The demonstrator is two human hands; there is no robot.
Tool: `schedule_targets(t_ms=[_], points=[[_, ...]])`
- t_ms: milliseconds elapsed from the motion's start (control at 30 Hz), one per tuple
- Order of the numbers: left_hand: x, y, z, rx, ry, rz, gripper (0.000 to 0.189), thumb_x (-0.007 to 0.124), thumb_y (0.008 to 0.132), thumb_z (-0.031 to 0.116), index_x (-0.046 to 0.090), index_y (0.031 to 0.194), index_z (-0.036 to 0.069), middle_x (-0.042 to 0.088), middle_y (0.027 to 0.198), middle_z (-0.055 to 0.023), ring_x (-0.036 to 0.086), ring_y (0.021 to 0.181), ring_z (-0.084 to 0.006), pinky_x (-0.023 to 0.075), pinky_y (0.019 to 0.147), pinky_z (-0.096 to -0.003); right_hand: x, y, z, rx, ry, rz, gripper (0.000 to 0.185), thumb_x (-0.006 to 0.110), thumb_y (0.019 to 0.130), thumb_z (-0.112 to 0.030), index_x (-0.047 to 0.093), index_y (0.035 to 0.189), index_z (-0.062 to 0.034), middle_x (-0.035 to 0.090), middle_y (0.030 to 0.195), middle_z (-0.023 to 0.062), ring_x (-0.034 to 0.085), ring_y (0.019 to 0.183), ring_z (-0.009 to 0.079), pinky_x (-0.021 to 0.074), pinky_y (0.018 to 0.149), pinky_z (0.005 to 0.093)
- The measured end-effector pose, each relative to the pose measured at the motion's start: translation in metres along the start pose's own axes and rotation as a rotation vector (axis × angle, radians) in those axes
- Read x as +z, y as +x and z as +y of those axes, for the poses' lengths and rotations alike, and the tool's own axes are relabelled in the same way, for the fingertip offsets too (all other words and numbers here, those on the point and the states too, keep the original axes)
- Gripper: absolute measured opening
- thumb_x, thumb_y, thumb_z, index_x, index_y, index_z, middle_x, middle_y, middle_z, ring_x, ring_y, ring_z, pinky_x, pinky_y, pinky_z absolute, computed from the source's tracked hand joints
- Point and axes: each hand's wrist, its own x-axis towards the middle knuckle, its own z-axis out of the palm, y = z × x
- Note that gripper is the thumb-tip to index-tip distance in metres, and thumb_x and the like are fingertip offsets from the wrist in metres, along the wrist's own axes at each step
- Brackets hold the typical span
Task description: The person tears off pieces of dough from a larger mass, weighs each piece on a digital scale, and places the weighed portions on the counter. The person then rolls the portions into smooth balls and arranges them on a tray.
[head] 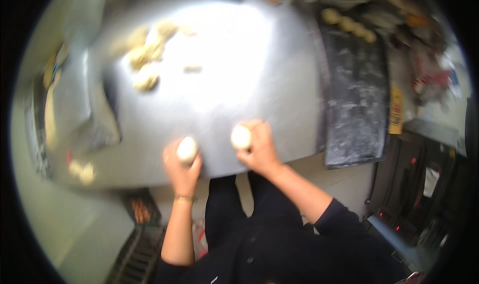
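My left hand (pixel 183 164) curls around a smooth pale dough ball (pixel 187 150) near the front edge of a metal worktable (pixel 220 160). To its right, my right hand (pixel 260 145) holds another dough ball (pixel 240 137), its fingers wrapped about the far and right sides. The two hands are apart. Several rough dough lumps (pixel 146 53) lie farther back on the left, with a rounder one (pixel 145 79) nearest me. A small flat piece (pixel 192 68), too blurred to name, lies right of them. Glare hides part of the tabletop.
A floured black tray (pixel 355 97) at the right bears a row of dough balls (pixel 348 24) at its far end. A metal container (pixel 84 108) stands at the left, with small dough scraps (pixel 84 171) in front. Dark equipment with red lights (pixel 402 186) stands at the lower right.
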Motion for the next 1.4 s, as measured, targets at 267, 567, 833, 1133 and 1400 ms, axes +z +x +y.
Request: schedule_targets(t_ms=[267,567,833,1133,1400], points=[[0.038,0.044,0.155,-0.375,-0.874,-0.490,0.062,0.082,0.099,0.006,0.053,0.154,0.002,0.067,0.128,-0.0076,0.067,0.112,-0.0159,0.0574,0.098,-0.0322,-0.180,0.035,0.055,0.390,0.401,0.294,0.066,0.087,0.089,-0.015,0.057,0.148,-0.0088,0.067,0.136,0.0097,0.067,0.122,0.0207,0.0562,0.104,0.0378],[0.264,0.230,0.370,0.495,-0.431,-0.216,0.055,0.085,0.087,0.012,0.064,0.137,0.007,0.065,0.128,-0.0205,0.066,0.116,-0.0408,0.0570,0.096,-0.0470,-0.435,0.181,0.347,0.215,-0.582,0.830,0.056,0.081,0.092,-0.011,0.063,0.144,-0.0031,0.065,0.139,0.0243,0.062,0.131,0.0460,0.0531,0.108,0.0513],[0.342,0.275,0.384,0.534,-0.161,-0.058,0.060,0.091,0.083,0.016,0.059,0.132,0.004,0.068,0.124,-0.0183,0.065,0.117,-0.0444,0.0559,0.097,-0.0504,-0.430,0.216,0.409,0.280,-0.598,0.701,0.075,0.084,0.091,-0.019,0.053,0.157,-0.0012,0.060,0.151,0.0282,0.055,0.142,0.0494,0.0458,0.118,0.0553],[0.302,0.259,0.366,0.446,0.019,0.039,0.076,0.098,0.076,0.032,0.063,0.139,0.009,0.062,0.136,-0.0164,0.056,0.123,-0.0397,0.0474,0.105,-0.0508,-0.378,0.190,0.261,0.061,-0.371,0.827,0.046,0.074,0.097,-0.004,0.061,0.141,-0.0059,0.060,0.144,0.0145,0.057,0.133,0.0343,0.0438,0.115,0.0457],[0.113,0.197,0.141,0.043,0.496,0.334,0.102,0.101,0.074,0.043,0.050,0.157,0.013,0.045,0.154,-0.0230,0.048,0.136,-0.0445,0.0415,0.112,-0.0573,-0.196,0.203,0.112,-0.049,0.285,0.043,0.055,0.072,0.090,0.008,0.058,0.142,-0.0059,0.052,0.144,0.0174,0.069,0.118,0.0307,0.0599,0.094,0.0382]])
